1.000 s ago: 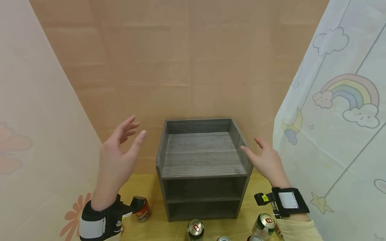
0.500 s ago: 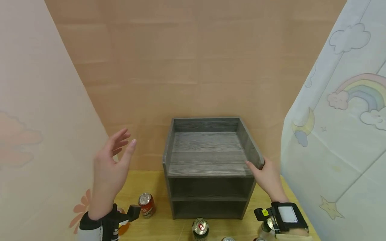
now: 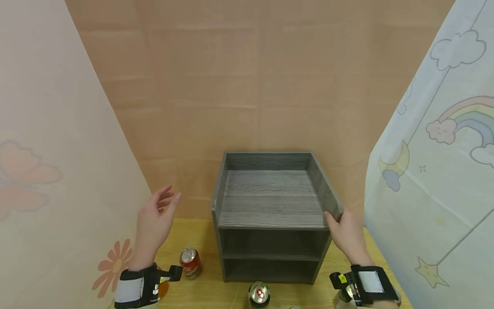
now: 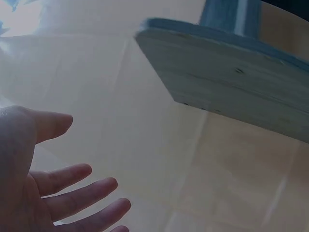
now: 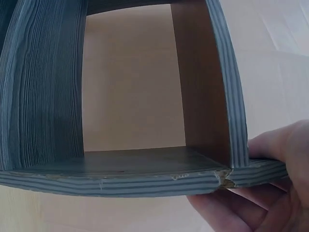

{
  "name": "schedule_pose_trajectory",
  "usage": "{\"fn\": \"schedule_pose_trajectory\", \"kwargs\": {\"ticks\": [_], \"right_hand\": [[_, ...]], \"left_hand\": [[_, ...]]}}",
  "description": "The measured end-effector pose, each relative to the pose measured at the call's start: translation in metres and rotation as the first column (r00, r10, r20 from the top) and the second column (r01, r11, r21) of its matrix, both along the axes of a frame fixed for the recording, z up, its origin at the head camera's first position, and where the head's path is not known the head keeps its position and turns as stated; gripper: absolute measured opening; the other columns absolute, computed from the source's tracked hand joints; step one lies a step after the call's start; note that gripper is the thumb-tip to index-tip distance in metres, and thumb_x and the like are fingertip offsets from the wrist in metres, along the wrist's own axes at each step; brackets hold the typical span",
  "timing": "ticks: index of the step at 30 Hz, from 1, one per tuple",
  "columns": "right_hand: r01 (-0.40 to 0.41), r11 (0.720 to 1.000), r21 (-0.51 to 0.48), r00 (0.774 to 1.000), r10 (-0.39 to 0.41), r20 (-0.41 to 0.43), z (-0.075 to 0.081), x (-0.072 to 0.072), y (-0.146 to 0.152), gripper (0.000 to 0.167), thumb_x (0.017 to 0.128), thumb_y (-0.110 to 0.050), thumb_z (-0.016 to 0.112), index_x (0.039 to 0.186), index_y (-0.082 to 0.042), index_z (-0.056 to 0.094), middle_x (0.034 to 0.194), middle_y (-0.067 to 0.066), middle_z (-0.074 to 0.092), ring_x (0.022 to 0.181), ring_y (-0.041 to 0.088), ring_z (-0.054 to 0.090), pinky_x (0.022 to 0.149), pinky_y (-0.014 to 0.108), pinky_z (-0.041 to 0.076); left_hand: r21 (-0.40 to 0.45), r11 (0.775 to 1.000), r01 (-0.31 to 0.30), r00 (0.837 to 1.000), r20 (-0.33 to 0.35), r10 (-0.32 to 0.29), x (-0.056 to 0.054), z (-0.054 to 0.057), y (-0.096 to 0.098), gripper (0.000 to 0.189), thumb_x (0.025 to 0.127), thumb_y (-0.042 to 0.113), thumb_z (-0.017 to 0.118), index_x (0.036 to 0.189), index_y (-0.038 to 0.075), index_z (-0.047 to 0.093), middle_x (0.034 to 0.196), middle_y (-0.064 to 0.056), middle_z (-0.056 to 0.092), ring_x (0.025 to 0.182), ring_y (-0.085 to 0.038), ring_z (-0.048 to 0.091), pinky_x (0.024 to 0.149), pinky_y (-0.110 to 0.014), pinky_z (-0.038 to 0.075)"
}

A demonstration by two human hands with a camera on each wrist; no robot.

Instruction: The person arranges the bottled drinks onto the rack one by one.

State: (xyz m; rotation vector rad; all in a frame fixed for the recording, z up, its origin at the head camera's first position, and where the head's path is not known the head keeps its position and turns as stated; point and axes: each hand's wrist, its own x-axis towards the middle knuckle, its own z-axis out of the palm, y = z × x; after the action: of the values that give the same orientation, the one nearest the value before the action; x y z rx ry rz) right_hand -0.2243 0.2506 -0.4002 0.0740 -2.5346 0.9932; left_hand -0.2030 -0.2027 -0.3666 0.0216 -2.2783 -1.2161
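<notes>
Evidently, your right grip (image 3: 350, 240) pinches the gray shelf (image 3: 270, 199) by its side, likely to steady it. Your left grip (image 3: 154, 225) hangs apart, fingers loosely spread, the shelf to its right.

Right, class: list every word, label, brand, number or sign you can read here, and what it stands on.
No text is readable.
Red can: printing on its side, too small and blurred.
Dark can: red mark on top, illegible.
Yellow tag at the right wrist: too small.
Grey shelf: no writing visible.
</notes>
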Motion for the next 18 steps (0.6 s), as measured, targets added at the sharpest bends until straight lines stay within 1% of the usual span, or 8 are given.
{"fn": "schedule_pose_trajectory", "kwargs": {"ticks": [2, 7, 10, 14, 18], "right_hand": [[-0.001, 1.000, 0.008, 1.000, 0.001, -0.012, 0.000, 0.000, 0.000, 0.021, 0.100, -0.013, 0.063, 0.101, 0.007, 0.058, 0.064, 0.005, 0.047, 0.052, 0.019, 0.048, 0.048, 0.033, 0.038], [0.009, 1.000, 0.018, 1.000, -0.008, -0.028, -0.001, 0.000, 0.000, 0.020, 0.100, -0.013, 0.064, 0.099, 0.007, 0.059, 0.063, 0.005, 0.047, 0.051, 0.018, 0.047, 0.046, 0.032, 0.038], [0.008, 1.000, 0.021, 1.000, -0.008, -0.029, -0.002, 0.000, 0.000, 0.021, 0.100, -0.013, 0.064, 0.099, 0.007, 0.059, 0.063, 0.005, 0.047, 0.050, 0.018, 0.048, 0.045, 0.032, 0.038], [0.002, 1.000, 0.024, 1.000, -0.002, -0.028, -0.002, 0.000, 0.000, 0.021, 0.100, -0.012, 0.064, 0.101, 0.008, 0.058, 0.063, 0.005, 0.048, 0.050, 0.018, 0.048, 0.045, 0.032, 0.039], [0.003, 1.000, 0.023, 1.000, -0.002, -0.024, -0.002, 0.000, 0.000, 0.020, 0.099, -0.012, 0.064, 0.097, 0.007, 0.057, 0.061, 0.005, 0.047, 0.049, 0.018, 0.047, 0.045, 0.032, 0.038]], "left_hand": [[-0.004, 1.000, -0.003, 1.000, 0.028, 0.004, -0.004, -0.007, -0.002, 0.053, 0.102, 0.037, 0.063, 0.141, 0.002, 0.055, 0.128, -0.022, 0.063, 0.111, -0.041, 0.063, 0.096, -0.057, 0.047], [-0.025, 1.000, 0.003, 0.993, 0.115, 0.000, -0.013, -0.023, -0.008, 0.056, 0.103, 0.040, 0.060, 0.143, 0.001, 0.053, 0.129, -0.025, 0.062, 0.112, -0.043, 0.063, 0.094, -0.056, 0.049], [-0.047, 0.999, 0.008, 0.985, 0.170, 0.000, -0.019, -0.036, -0.012, 0.060, 0.103, 0.045, 0.058, 0.144, 0.001, 0.052, 0.131, -0.026, 0.062, 0.113, -0.043, 0.063, 0.093, -0.056, 0.050], [-0.067, 0.998, 0.013, 0.972, 0.236, 0.003, -0.026, -0.056, -0.016, 0.061, 0.104, 0.046, 0.056, 0.144, 0.000, 0.051, 0.131, -0.027, 0.061, 0.114, -0.043, 0.063, 0.091, -0.055, 0.051], [-0.086, 0.996, 0.032, 0.958, 0.287, -0.006, -0.033, -0.074, -0.019, 0.060, 0.104, 0.045, 0.054, 0.143, -0.001, 0.051, 0.130, -0.027, 0.061, 0.112, -0.044, 0.064, 0.089, -0.055, 0.052]]}}
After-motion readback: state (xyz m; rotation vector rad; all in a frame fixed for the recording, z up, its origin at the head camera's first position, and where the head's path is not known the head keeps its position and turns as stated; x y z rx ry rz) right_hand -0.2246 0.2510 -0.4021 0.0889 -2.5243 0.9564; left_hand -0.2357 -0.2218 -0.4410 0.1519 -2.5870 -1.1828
